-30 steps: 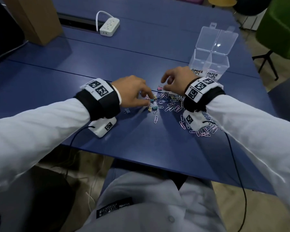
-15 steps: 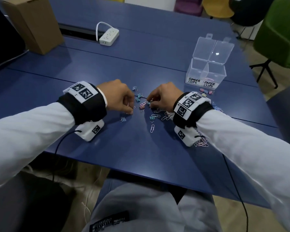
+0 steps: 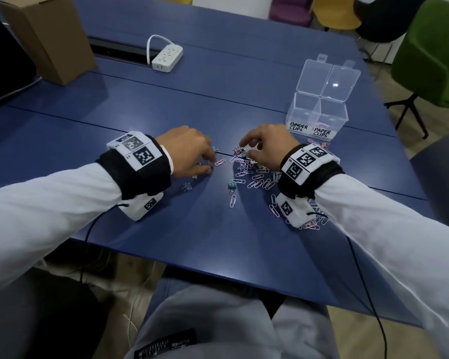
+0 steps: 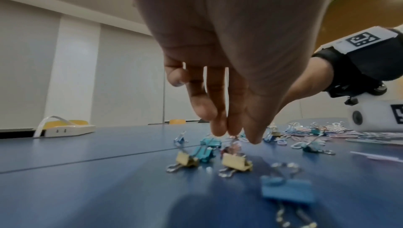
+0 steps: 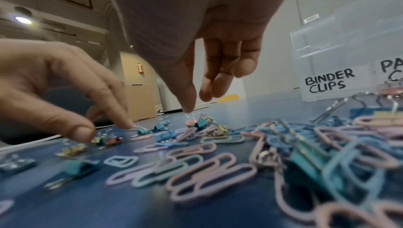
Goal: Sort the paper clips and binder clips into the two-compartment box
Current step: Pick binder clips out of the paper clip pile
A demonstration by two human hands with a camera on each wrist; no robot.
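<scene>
Left hand (image 3: pixel 189 149): fingertips (image 4: pixel 220 128) bunched, reaching down onto small binder clips (image 4: pixel 236 162) on the counter (image 3: pixel 192 99); cannot tell whether one is actually pinched. Right hand (image 3: pixel 267 145): thumb and forefinger drawn close over the mixed pile of paper clips (image 3: pixel 259 182); grasp likewise not resolvable. Two-compartment box (image 3: pixel 316 117) stands open just beyond the right hand; a few clips lie in the PAPER CLIPS side, BINDER CLIPS side looks bare. Judged early: most clips remain unsorted.
</scene>
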